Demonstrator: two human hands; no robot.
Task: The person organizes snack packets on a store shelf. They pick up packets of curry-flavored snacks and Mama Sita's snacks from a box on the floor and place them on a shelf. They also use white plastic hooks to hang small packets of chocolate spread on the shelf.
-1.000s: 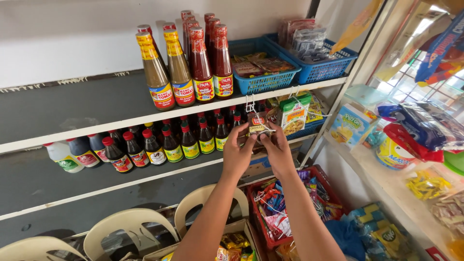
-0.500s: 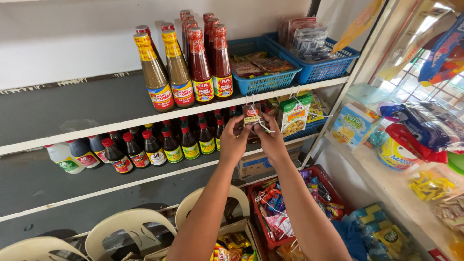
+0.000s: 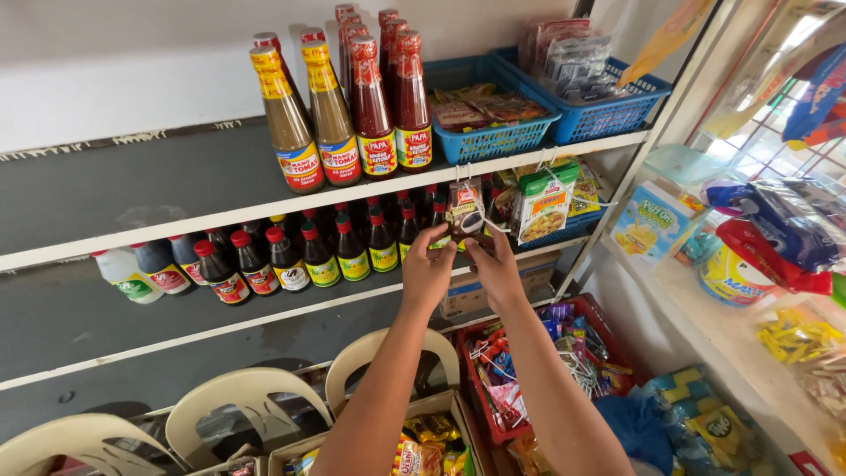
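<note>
Left hand: fingers curled, tips pinching the lower left edge of a small dark brown foil sachet. Right hand: fingers likewise closed on the sachet's lower right edge. Both arms reach up from the bottom of the view.

Sachet: hangs on a thin wire clip from the front lip of the white upper shelf, just below the nearer blue plastic basket. Long axis vertical, top toward the shelf lip, printed face toward the camera. Just beside it on the right hangs a green and white seasoning packet, with more packets behind it; the two nearly touch.

Containers: nearer blue basket holds flat brown and orange packets. The farther blue plastic basket holds clear-wrapped packs, contents too blurred to tell. On the upper shelf left of the baskets stand tall sauce bottles, two brown ones with yellow caps and red ones with red caps in rows behind. The shelf below carries a row of small dark bottles with red caps. Under the hands, a red plastic crate holds mixed small packets. A cardboard box at the bottom edge holds yellow snack bags. White plastic chairs are stacked at lower left.
</note>
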